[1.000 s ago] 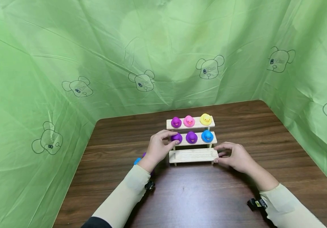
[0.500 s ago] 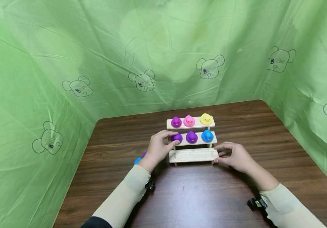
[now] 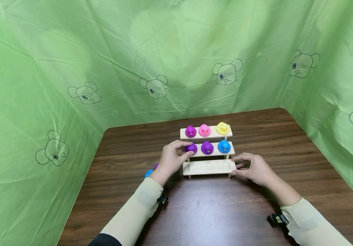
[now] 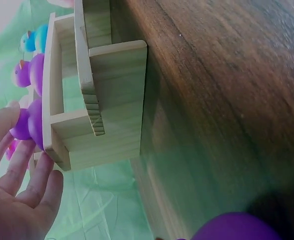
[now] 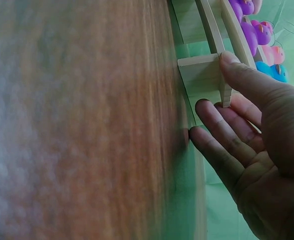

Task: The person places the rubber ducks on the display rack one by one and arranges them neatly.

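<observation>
A three-tier wooden stand (image 3: 208, 167) stands on the table with rubber ducks on its two upper tiers. My left hand (image 3: 169, 160) pinches the purple duck (image 4: 32, 125) at the left end of the middle tier between thumb and fingers. Beside it sit another purple duck (image 3: 207, 148) and a blue duck (image 3: 224, 146). On the top tier are a purple duck (image 3: 190, 131), a pink duck (image 3: 204, 130) and a yellow duck (image 3: 222, 128). My right hand (image 3: 255, 169) grips the right end of the bottom tier, thumb on its front edge, which bears no duck.
More ducks, a blue one (image 3: 148, 173) and a purple one (image 3: 156, 166), lie on the table (image 3: 118, 164), partly hidden by the left forearm. In the left wrist view a purple duck (image 4: 236, 227) shows at the bottom. Green curtains (image 3: 188, 51) surround the table.
</observation>
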